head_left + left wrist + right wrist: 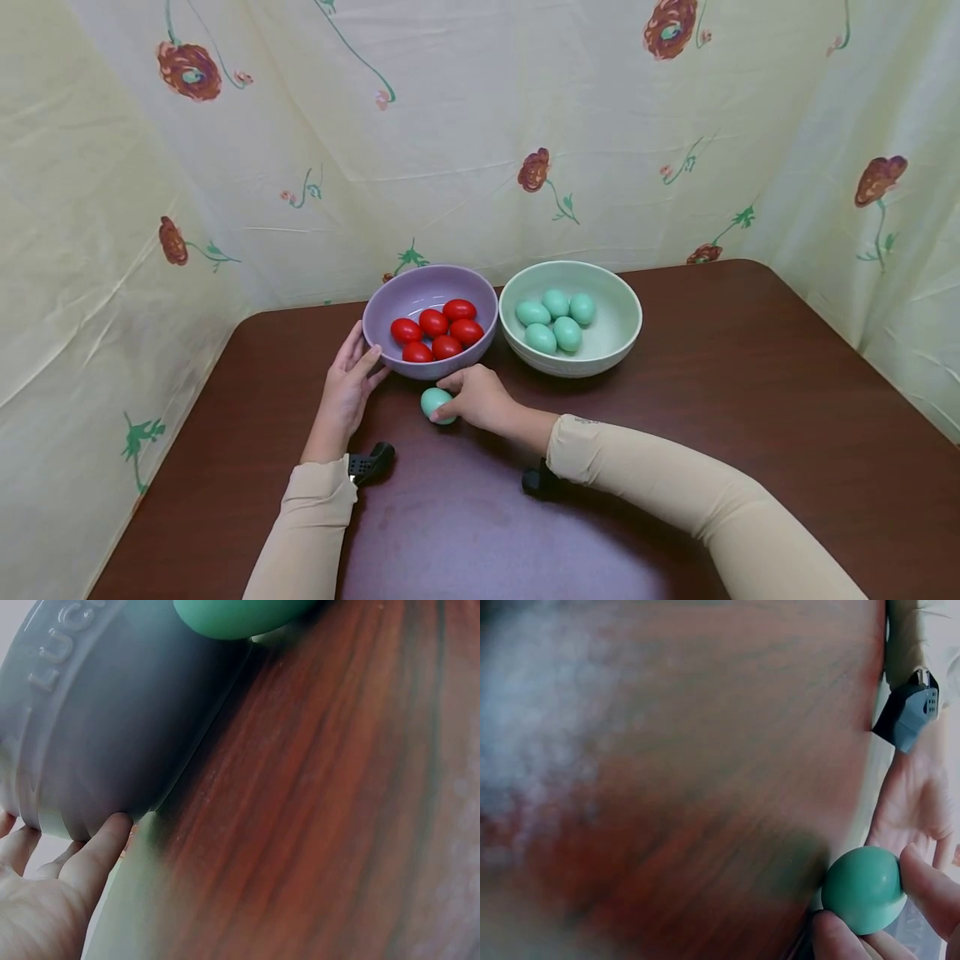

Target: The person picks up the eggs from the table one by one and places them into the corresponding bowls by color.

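Note:
In front of the purple bowl [390, 287], my right hand [480, 400] pinches a mint-green egg [435, 402] between thumb and fingers. The right wrist view shows the same egg [864, 891] with a fingertip on either side. My left hand [351, 379] rests against the purple bowl's left side, its fingers extended along the wall. From the left wrist, those fingers [97, 859] touch the bowl's outer side near its base. Several red eggs [433, 322] lie in the purple bowl. Several mint-green eggs [556, 302] lie in the pale green bowl [618, 321] beside it.
Both bowls stand side by side at the back of the dark brown table [750, 400]. A floral curtain [465, 125] hangs behind and along both sides. Each wrist carries a black camera [372, 463] below the sleeve's cuff.

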